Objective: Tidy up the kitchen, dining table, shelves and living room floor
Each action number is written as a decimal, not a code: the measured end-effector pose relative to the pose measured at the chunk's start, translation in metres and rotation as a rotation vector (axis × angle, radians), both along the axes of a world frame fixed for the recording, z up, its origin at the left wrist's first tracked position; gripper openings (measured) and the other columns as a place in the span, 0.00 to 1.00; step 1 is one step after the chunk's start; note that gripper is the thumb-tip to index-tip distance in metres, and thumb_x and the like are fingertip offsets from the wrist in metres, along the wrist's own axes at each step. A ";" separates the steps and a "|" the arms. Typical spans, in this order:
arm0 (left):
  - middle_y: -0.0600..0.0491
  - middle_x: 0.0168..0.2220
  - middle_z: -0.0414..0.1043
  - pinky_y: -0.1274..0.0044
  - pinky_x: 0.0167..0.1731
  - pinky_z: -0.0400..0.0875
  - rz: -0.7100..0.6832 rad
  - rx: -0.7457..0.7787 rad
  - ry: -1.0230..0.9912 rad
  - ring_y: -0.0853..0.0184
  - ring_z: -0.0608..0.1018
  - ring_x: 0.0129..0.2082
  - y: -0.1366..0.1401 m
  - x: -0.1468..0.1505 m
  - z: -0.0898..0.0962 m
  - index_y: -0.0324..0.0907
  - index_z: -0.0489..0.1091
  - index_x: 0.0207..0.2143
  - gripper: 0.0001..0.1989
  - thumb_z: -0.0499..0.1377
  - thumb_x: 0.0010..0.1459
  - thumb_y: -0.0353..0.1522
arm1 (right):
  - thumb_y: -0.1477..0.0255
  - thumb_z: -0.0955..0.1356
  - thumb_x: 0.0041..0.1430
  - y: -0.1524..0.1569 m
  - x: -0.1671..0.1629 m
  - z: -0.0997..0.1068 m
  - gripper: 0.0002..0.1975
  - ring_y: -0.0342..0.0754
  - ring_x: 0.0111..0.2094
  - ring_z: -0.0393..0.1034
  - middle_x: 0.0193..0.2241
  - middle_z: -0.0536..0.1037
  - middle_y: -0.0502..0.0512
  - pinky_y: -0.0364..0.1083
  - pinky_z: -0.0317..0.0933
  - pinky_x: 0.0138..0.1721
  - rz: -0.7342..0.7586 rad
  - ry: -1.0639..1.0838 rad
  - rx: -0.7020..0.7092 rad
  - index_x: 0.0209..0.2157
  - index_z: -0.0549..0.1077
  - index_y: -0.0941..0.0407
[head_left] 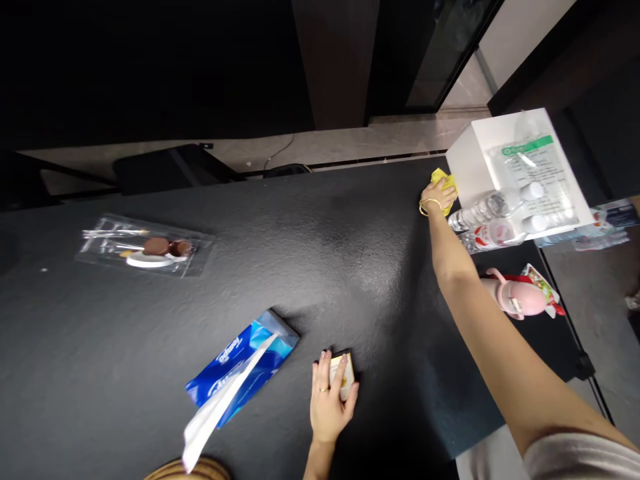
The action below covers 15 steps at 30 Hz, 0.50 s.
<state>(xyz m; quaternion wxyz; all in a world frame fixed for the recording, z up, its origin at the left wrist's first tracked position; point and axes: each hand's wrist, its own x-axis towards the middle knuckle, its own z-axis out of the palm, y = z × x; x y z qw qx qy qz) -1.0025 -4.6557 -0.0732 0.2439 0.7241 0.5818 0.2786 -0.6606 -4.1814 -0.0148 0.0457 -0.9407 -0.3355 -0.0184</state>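
"Tempo": blue tissue pack (243,355) | bigger lettering, same pack: partly hidden by white tissue (227,401) | red-labelled bottle (493,234): illegible | green-banded sheet (543,167): print too small | small box (348,375): print too small to read

Grainy, semi-gloss tabletop (320,267); glossy plastic tissue pack (235,357); yellow rag (439,176), apparently cloth

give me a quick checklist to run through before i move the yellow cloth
1. Right hand on the crumpled yellow cloth: ok, laid over it.
2. Room beside the white open-sided box: likely not ok, the cloth is right next to it.
3. White caps on the two clear plastic bottles: ok, both in place.
4. Left hand firmly gripping the small white-and-yellow rectangular pack: cannot tell, though its fingers lie over it.
5. Blue plastic tissue pack away from the cloth: ok, well apart.
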 end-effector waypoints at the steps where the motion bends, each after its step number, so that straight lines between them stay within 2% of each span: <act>1: 0.40 0.71 0.42 0.52 0.61 0.60 -0.003 -0.008 0.006 0.47 0.56 0.68 0.000 0.000 0.000 0.46 0.49 0.69 0.38 0.59 0.59 0.31 | 0.64 0.53 0.71 0.008 -0.003 -0.001 0.29 0.66 0.70 0.41 0.69 0.48 0.73 0.65 0.38 0.64 0.049 0.011 -0.015 0.70 0.50 0.58; 4: 0.40 0.71 0.43 0.52 0.61 0.61 -0.007 -0.027 0.018 0.46 0.58 0.68 -0.001 0.000 -0.001 0.47 0.50 0.69 0.38 0.59 0.59 0.32 | 0.65 0.53 0.72 0.017 -0.033 -0.008 0.28 0.61 0.70 0.39 0.70 0.46 0.70 0.62 0.35 0.66 0.308 0.021 -0.088 0.70 0.48 0.57; 6: 0.39 0.71 0.44 0.52 0.60 0.61 -0.004 -0.024 0.020 0.46 0.58 0.67 -0.001 0.001 -0.002 0.46 0.50 0.69 0.38 0.59 0.59 0.32 | 0.66 0.53 0.72 -0.001 -0.071 -0.013 0.28 0.59 0.71 0.38 0.70 0.47 0.67 0.62 0.34 0.66 0.569 0.021 -0.149 0.70 0.49 0.57; 7: 0.39 0.71 0.44 0.51 0.60 0.61 -0.002 -0.022 0.019 0.45 0.58 0.67 -0.001 0.002 -0.002 0.46 0.50 0.69 0.37 0.59 0.59 0.32 | 0.66 0.54 0.72 -0.022 -0.093 -0.014 0.28 0.58 0.71 0.38 0.70 0.47 0.65 0.62 0.34 0.67 0.717 0.043 -0.193 0.69 0.50 0.57; 9: 0.38 0.70 0.45 0.51 0.60 0.61 0.001 -0.019 0.018 0.46 0.58 0.67 -0.001 0.003 -0.001 0.45 0.51 0.68 0.36 0.59 0.60 0.33 | 0.64 0.56 0.70 -0.085 -0.138 -0.013 0.27 0.55 0.71 0.38 0.70 0.50 0.56 0.60 0.33 0.69 1.011 0.105 -0.269 0.68 0.56 0.52; 11: 0.38 0.69 0.46 0.52 0.61 0.61 0.009 -0.019 0.015 0.47 0.58 0.67 -0.001 0.004 0.001 0.45 0.53 0.67 0.34 0.59 0.60 0.33 | 0.62 0.58 0.69 -0.166 -0.171 -0.008 0.25 0.51 0.71 0.40 0.69 0.53 0.47 0.56 0.34 0.70 1.266 0.190 -0.336 0.65 0.61 0.44; 13: 0.38 0.68 0.49 0.52 0.61 0.61 0.020 -0.020 0.009 0.48 0.59 0.67 -0.001 0.005 0.003 0.45 0.56 0.66 0.32 0.58 0.61 0.33 | 0.60 0.58 0.68 -0.242 -0.182 -0.002 0.24 0.48 0.71 0.43 0.69 0.55 0.43 0.52 0.37 0.71 1.437 0.271 -0.394 0.65 0.61 0.40; 15: 0.38 0.67 0.51 0.53 0.61 0.61 0.025 -0.018 -0.002 0.48 0.60 0.67 -0.001 0.004 0.006 0.43 0.59 0.64 0.29 0.58 0.61 0.33 | 0.60 0.59 0.67 -0.283 -0.174 0.003 0.25 0.48 0.70 0.44 0.69 0.55 0.43 0.52 0.39 0.71 1.496 0.298 -0.437 0.65 0.61 0.39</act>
